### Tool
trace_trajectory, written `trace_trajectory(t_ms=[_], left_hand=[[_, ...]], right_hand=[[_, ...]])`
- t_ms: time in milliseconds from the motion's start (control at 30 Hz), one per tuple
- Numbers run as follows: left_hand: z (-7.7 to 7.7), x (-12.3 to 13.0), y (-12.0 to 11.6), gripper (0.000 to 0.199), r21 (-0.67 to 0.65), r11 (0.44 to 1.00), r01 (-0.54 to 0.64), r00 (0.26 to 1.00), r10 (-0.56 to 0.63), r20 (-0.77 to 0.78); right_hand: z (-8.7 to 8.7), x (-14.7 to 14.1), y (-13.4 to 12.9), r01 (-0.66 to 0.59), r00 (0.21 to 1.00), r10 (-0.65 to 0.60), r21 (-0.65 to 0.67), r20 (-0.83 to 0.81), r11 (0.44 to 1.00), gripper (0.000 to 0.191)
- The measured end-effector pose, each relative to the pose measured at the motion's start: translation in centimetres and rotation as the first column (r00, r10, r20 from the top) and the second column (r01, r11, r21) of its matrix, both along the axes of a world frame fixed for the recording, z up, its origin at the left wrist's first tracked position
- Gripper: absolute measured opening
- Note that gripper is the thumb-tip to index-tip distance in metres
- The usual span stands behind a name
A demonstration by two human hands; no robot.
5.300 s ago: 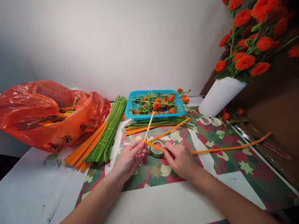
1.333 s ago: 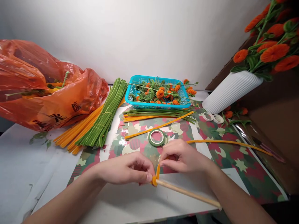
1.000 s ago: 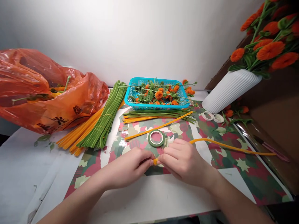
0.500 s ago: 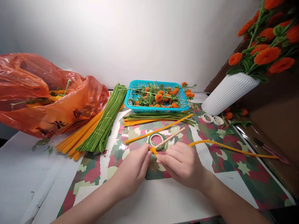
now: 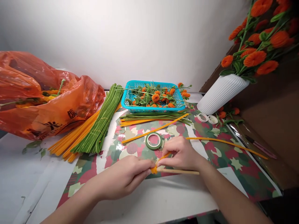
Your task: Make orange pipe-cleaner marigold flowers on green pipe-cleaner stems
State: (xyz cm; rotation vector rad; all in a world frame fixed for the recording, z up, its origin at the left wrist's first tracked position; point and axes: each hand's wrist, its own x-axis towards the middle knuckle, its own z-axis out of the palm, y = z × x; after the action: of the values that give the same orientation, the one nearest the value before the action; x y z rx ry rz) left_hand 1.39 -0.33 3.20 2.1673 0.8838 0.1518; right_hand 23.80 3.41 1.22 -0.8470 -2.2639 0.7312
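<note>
The bench (image 5: 16,174) carries a patterned cover (image 5: 243,171) of green, red and cream shapes. At its far left corner sits a crumpled orange plastic bag (image 5: 58,113), with yellow and green pieces showing in its mouth. Toward the far right corner a ribbed white vase (image 5: 220,93), slanted in view, holds tall orange flowers (image 5: 255,59) on green stems. Midway along the far edge is a blue basket (image 5: 153,110) filled with smaller orange blooms and greenery. Between bag and basket lies a banded green bundle (image 5: 100,121), partly over an orange bundle (image 5: 77,135). Loose green and orange stems (image 5: 154,117) lie just in front of the basket.

Nearer the front edge, around the middle, the left hand (image 5: 130,177) grips one end of a wooden stick (image 5: 179,171), which points toward the right edge. The right hand (image 5: 179,154) pinches an orange strip (image 5: 166,155) that leads to the stick; a matching length (image 5: 226,143) trails out behind that hand toward the right edge. A green tape roll (image 5: 147,143) lies just beyond the hands, and two white rings (image 5: 213,123) lie beside the vase's foot. Smallest is an orange coil (image 5: 154,170) wound around the stick at the left fingertips.
</note>
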Motion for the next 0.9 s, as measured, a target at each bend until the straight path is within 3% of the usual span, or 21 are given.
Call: trace_trajectory(t_ms=[100, 200, 300, 400, 433, 500, 567, 633, 667, 767, 833, 900], left_hand=[[-0.3, 0.3, 0.2, 0.029, 0.074, 0.997, 0.025, 0.988, -0.013, -0.153], [-0.9, 0.7, 0.1, 0.03, 0.174, 0.981, -0.09, 0.964, 0.13, -0.232], [-1.2, 1.2, -0.2, 0.029, 0.228, 0.928, -0.296, 0.927, 0.336, -0.167], [-1.1, 1.8, -0.4, 0.03, 0.116, 0.878, -0.464, 0.885, 0.463, 0.04], [-0.9, 1.9, -0.5, 0.031, 0.057, 0.868, -0.493, 0.867, 0.484, 0.12], [-0.6, 1.9, -0.6, 0.031, -0.049, 0.86, -0.507, 0.826, 0.501, 0.258], [-0.4, 1.6, -0.7, 0.03, -0.139, 0.87, -0.473, 0.798, 0.49, 0.35], [-0.3, 1.0, -0.7, 0.032, -0.208, 0.896, -0.392, 0.806, 0.443, 0.393], [-0.3, 0.7, -0.7, 0.032, -0.228, 0.914, -0.335, 0.826, 0.401, 0.396], [-0.1, -0.3, -0.3, 0.032, -0.226, 0.967, -0.12, 0.925, 0.192, 0.329], [0.2, -0.5, -0.1, 0.031, -0.207, 0.978, 0.017, 0.962, 0.04, 0.27], [0.5, -0.5, 0.2, 0.032, -0.162, 0.983, 0.082, 0.977, -0.047, 0.206]], right_hand=[[-0.2, -0.3, -0.1, -0.008, 0.997, -0.017, 0.335, 0.071, 0.942, 0.046], [-0.3, -0.9, -0.6, 0.028, 0.987, -0.116, 0.599, 0.109, 0.8, 0.044], [-0.2, -1.5, -1.1, 0.119, 0.975, -0.216, 0.717, 0.045, 0.687, 0.039], [-0.1, -2.0, -1.5, 0.189, 0.969, -0.246, 0.726, -0.029, 0.661, 0.033], [-0.1, -2.1, -1.6, 0.203, 0.97, -0.239, 0.699, -0.048, 0.685, 0.031], [0.0, -2.1, -1.6, 0.224, 0.974, -0.194, 0.575, -0.114, 0.787, 0.029], [0.0, -1.8, -1.4, 0.196, 0.969, -0.127, 0.339, -0.214, 0.92, 0.031], [0.1, -1.3, -0.9, 0.061, 0.957, -0.049, 0.032, -0.287, 0.998, 0.035], [0.1, -1.0, -0.6, -0.033, 0.956, -0.003, -0.118, -0.294, 0.993, 0.036], [0.1, -0.1, 0.3, -0.271, 0.952, 0.175, -0.425, -0.251, 0.864, 0.037], [0.1, 0.3, 0.7, -0.345, 0.937, 0.269, -0.47, -0.224, 0.812, 0.035], [0.1, 0.3, 0.7, -0.344, 0.939, 0.308, -0.43, -0.155, 0.834, 0.03]])
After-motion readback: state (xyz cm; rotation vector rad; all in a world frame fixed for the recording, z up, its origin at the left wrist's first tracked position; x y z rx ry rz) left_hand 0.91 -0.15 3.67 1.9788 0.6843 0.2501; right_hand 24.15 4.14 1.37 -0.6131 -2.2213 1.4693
